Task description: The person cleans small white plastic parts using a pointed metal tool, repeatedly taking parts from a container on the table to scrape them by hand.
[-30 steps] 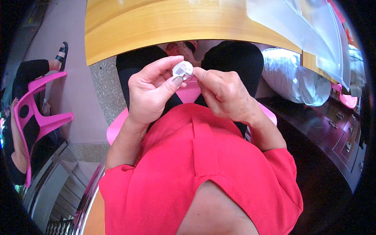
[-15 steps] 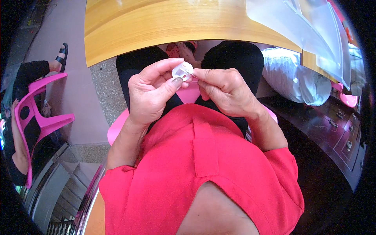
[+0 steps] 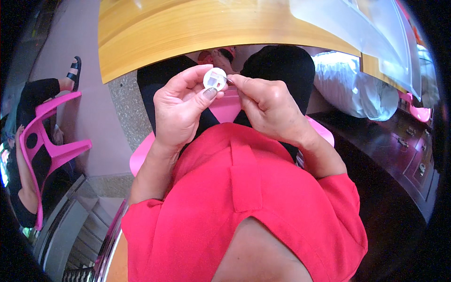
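Holding a round, recessed white disc (image 3: 215, 79): left fingers (image 3: 190, 76) clamped on it, right fingers (image 3: 246, 85) (apparently together) alongside.

White round piece (image 3: 214, 79): smooth, plastic-looking. Desk (image 3: 202, 28): wood-grained, glossy, catching light. Red shirt (image 3: 202, 188): matt cloth. Pink chair (image 3: 49, 145) at left: smooth plastic. White bag (image 3: 354, 89): crinkled, shiny plastic. Dark furniture (image 3: 394, 150) at right: glossy.

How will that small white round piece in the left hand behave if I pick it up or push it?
The white round piece is probably stiff: its outline looks round despite the left hand's pinch. It seems light, being small and held by fingertips. Its circular rim suggests it might roll on edge.
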The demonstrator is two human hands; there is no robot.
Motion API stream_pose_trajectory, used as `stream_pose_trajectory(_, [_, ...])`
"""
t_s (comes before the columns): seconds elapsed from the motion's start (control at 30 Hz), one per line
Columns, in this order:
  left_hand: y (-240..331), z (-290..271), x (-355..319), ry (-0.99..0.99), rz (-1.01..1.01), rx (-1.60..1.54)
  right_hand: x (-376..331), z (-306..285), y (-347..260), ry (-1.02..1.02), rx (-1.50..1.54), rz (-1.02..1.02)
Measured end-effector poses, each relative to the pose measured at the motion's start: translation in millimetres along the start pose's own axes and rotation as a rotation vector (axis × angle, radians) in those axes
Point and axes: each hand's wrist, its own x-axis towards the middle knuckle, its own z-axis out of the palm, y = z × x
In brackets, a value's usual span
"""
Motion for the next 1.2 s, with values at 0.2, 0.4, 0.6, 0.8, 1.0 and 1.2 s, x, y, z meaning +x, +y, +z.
stream_pose_trajectory(0.2, [-1.7, 0.6, 0.0, 0.007, -0.02, -0.019, -2.6, 0.0, 0.9, 0.008, -0.177, -0.103])
stream_pose_trajectory(0.4, [-2.6, 0.9, -1.0, 0.004, -0.029, -0.019, -2.7, 1.1, 1.2, 0.028, -0.215, -0.104])
stream_pose_trajectory(0.6, [-2.0, 1.8, -1.7, 0.014, -0.029, 0.037, -3.7, 2.2, 1.9, 0.024, -0.244, -0.11])
stream_pose_trajectory(0.8, [-3.7, 3.9, -3.5, -0.008, -0.001, 0.152, -4.1, 2.1, 2.7, -0.013, -0.331, -0.117])
stream_pose_trajectory(1.0, [-7.6, 1.4, -5.2, -0.065, 0.082, 0.273, -3.2, -2.7, -1.7, -0.107, -0.421, -0.112])
stream_pose_trajectory(1.2, [-9.8, -0.8, -4.9, -0.125, 0.088, 0.335, -2.6, -13.5, -2.2, -0.253, -0.442, -0.092])
